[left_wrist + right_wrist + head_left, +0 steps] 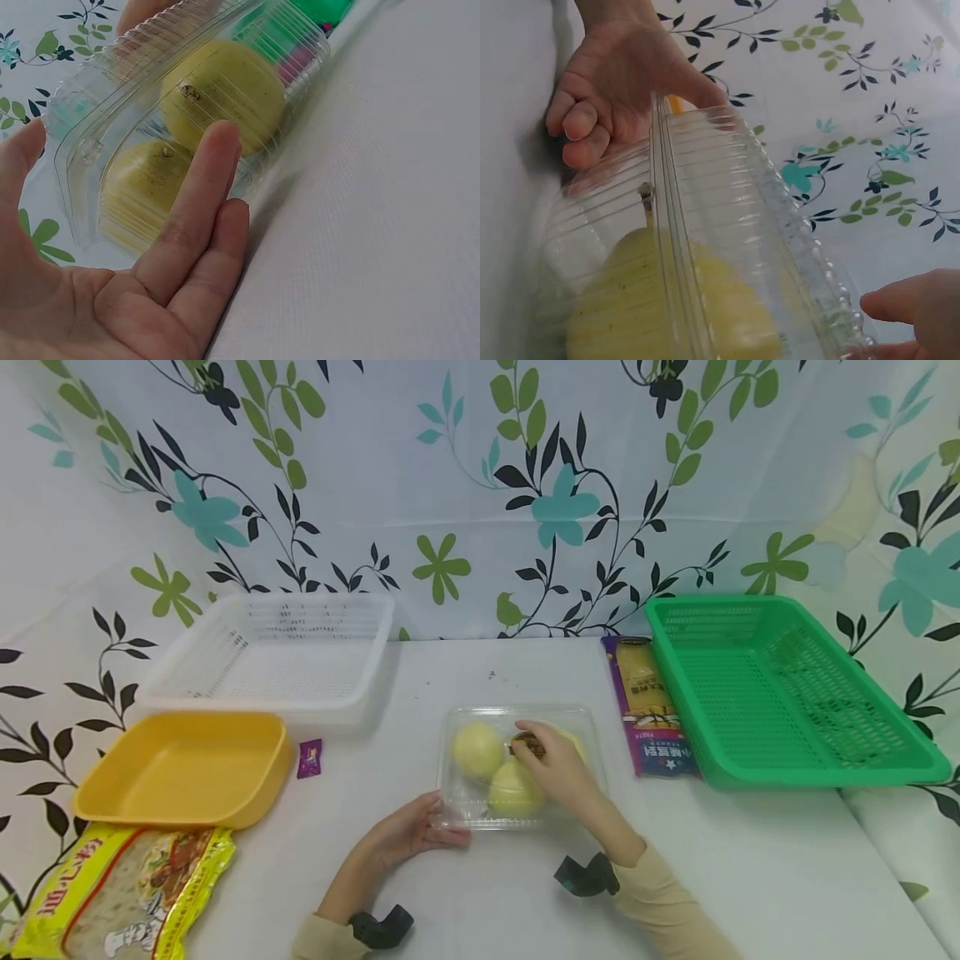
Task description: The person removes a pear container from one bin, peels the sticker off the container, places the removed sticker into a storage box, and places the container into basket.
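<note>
A clear plastic clamshell box (465,714) with yellow-green pears (477,750) inside stands mid-table, its lid down over them. At the front left corner my left hand (420,827) holds the box; in the left wrist view its thumb touches the rim and straight fingers lie along the front wall. Over the lid, my right hand (558,768) rests with thumb and forefinger apart, touching the top. A brown patterned round patch (529,744) shows beside those fingertips; whether it is a label I cannot tell. In the right wrist view a stemmed pear (225,90) sits behind the clear wall.
A white basket (277,706), a yellow bin (180,768), a small purple packet (309,758) and a yellow food bag (127,893) are on the left. To the right lie a purple pasta packet (647,718) and a green basket (825,772). A patterned cloth hangs behind.
</note>
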A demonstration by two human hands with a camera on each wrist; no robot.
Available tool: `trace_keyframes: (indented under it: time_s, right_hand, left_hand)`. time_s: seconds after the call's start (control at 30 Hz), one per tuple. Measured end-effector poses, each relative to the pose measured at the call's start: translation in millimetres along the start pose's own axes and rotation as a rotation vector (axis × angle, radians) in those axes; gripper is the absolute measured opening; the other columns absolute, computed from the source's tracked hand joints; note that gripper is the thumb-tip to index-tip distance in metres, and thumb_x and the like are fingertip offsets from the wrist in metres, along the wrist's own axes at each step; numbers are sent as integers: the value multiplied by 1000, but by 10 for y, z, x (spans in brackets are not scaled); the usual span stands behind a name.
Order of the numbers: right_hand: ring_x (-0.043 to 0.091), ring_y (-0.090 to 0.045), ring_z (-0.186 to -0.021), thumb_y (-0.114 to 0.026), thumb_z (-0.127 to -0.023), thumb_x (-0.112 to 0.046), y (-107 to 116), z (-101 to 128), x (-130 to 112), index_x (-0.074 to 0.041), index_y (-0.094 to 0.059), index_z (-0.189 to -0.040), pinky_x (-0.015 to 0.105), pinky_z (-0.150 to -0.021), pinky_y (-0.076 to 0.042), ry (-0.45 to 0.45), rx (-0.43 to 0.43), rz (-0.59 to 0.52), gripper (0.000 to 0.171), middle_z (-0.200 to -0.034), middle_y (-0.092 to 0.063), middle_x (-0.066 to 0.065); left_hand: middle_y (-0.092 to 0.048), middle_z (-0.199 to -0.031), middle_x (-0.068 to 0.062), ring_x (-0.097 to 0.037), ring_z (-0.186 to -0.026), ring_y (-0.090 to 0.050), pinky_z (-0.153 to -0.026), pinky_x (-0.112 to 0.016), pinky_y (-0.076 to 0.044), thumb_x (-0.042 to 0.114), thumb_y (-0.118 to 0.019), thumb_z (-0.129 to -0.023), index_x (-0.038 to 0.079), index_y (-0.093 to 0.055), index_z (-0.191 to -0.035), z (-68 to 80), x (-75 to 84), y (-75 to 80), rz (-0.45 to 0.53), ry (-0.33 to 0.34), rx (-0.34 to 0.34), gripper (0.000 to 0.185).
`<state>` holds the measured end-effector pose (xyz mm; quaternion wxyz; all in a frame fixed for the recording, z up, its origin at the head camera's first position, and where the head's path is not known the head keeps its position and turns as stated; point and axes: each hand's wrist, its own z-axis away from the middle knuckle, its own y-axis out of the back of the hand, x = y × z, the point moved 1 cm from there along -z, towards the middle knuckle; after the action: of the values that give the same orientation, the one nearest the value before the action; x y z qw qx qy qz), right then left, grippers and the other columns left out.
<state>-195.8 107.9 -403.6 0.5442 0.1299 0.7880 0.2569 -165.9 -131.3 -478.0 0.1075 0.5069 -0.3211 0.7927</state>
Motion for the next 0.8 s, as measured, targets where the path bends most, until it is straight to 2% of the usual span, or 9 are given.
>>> trace_keyframes:
  time_s: [0.17,0.5,0.63,0.8]
  right_hand:
    - [29,-48,-110,-61,-85,-14,20,14,3,3,-50,-121,39,-94,-35,-19,-3,85,41,-117,-54,15]
    - [30,-41,-117,-70,-76,-25,-61,11,16,2,-50,-120,39,-98,-30,-40,2,229,56,-124,-49,17]
    - [32,-43,-116,-70,-77,-21,-78,-5,31,2,-54,-115,41,-98,-30,-14,35,273,47,-121,-51,18]
    - [33,-46,-113,-64,-82,-9,-72,2,23,3,-61,-103,42,-95,-33,52,86,288,25,-117,-54,19]
  left_hand:
    - [-57,-104,-26,-29,-91,-61,-88,-41,-41,30,-31,-98,-13,-20,-132,-15,-2,-16,4,-13,-4,56]
    - [-56,-105,-29,-31,-93,-60,-88,-41,-41,30,-30,-98,-14,-21,-132,12,-19,-4,-11,-19,15,56]
    - [-57,-105,-27,-32,-94,-59,-89,-41,-40,32,-32,-98,-14,-22,-132,6,-27,-3,-9,-20,26,58]
    - [-57,-106,-27,-32,-95,-58,-89,-41,-40,33,-35,-97,-14,-22,-132,-11,-29,-1,-10,-14,41,60]
